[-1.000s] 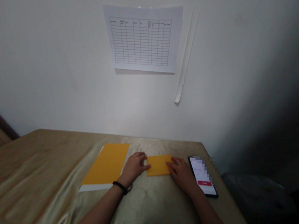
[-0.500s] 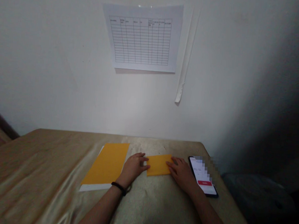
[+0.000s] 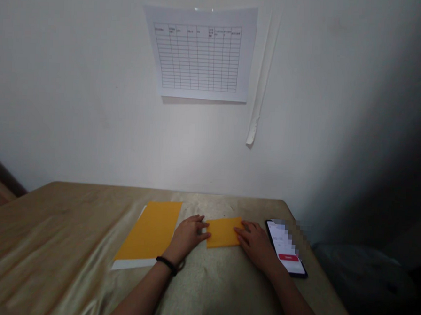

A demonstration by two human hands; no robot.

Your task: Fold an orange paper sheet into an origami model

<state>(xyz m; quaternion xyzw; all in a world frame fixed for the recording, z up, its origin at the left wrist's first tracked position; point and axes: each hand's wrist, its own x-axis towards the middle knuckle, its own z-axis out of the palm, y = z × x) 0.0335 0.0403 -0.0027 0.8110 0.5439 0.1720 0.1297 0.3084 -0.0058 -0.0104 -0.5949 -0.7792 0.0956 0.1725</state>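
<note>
A small folded orange paper [image 3: 223, 231] lies flat on the cloth-covered table [image 3: 68, 244]. My left hand [image 3: 188, 236] rests at its left edge, fingers spread and pressing on the paper's side; a black band circles that wrist. My right hand [image 3: 256, 243] lies at the paper's right edge with fingers stretched flat onto it. Neither hand lifts the paper.
A stack of larger orange sheets [image 3: 152, 233] on white paper lies left of my left hand. A phone [image 3: 286, 248] with a lit screen lies right of my right hand near the table's edge. A printed grid sheet [image 3: 200, 53] hangs on the white wall.
</note>
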